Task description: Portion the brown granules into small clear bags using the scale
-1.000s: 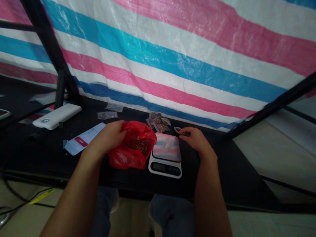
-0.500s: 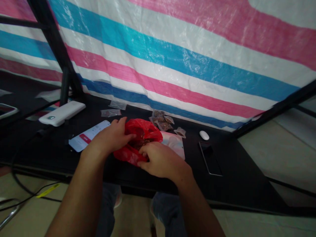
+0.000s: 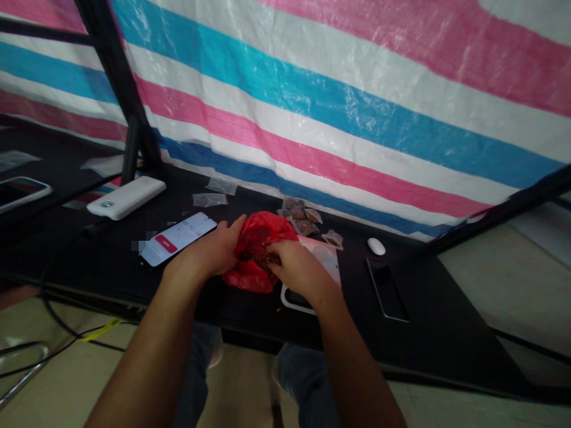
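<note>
A red plastic bag stands open on the black table, with small brown dried pieces inside. My left hand grips the bag's left side, thumb toward its mouth. Over the bag's right rim, my right hand reaches in with its fingers closed at the brown pieces; its fingertips are partly hidden, and what they pinch cannot be made out. Beneath my right wrist lies a white kitchen scale, partly covered by the hand. Behind it are several small filled zip bags, and one more filled zip bag sits apart.
On the left lie a lit phone, a white power bank and empty zip bags. To the right are a white mouse-like object and a dark phone. A striped plastic sheet hangs behind the table.
My right hand let go of a small zip bag behind the scale, then moved left into the red bag. My left hand stays on the bag. The view has shifted slightly.
</note>
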Motion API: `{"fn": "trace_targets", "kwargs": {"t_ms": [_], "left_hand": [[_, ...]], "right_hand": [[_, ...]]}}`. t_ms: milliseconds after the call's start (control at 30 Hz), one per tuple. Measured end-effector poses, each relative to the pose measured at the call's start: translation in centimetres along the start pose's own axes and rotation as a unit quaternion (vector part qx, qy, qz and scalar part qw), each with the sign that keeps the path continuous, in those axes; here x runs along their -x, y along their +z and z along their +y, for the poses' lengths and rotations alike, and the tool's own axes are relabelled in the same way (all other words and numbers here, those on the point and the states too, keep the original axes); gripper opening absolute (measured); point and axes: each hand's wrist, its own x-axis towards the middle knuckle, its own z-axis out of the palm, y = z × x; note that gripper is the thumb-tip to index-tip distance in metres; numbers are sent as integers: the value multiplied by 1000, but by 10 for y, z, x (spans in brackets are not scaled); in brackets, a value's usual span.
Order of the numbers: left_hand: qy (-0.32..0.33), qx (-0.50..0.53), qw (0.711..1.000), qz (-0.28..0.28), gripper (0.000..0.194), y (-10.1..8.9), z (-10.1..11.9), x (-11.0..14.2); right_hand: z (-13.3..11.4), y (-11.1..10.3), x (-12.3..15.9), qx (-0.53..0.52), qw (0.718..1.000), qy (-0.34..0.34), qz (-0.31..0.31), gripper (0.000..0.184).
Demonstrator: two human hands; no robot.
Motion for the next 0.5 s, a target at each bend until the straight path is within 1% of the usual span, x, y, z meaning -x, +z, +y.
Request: {"fn": "trace_targets", "kwargs": {"t_ms": [33,167,233,267,333,367,400,433,467,500], "left_hand": [[8,3,1000,-5,96,-2,-1,2],[44,20,999,12,101,-10,-9,9],[48,17,999,18,102,-14,-11,13],[46,12,998,29,103,-16,-9,16],[53,-1,995,85,98,-22,0,23],[70,-3,990,124,92,-25,8,26],[104,3,981,162,81,-28,16,29],[150,17,972,179,66,-30,25,31],[188,39,967,164,51,-31,33,33],[203,62,968,134,40,-29,40,33]], "right_hand": [[-1,2,-1,6,1000,-5,-3,18],[-7,5,-6,15,999,-12,-41,25],[-8,4,-10,18,999,-12,-45,25],[-7,3,-11,17,999,-13,-38,24],[-5,-2,-9,8,1000,-18,-13,20],[-4,-6,-5,6,1000,-20,-2,18],[-3,-9,0,6,1000,-19,8,17],[-4,-13,7,11,1000,-15,9,18],[-6,-16,14,21,1000,-12,-7,18],[-8,-18,22,27,999,-4,-25,16]]}}
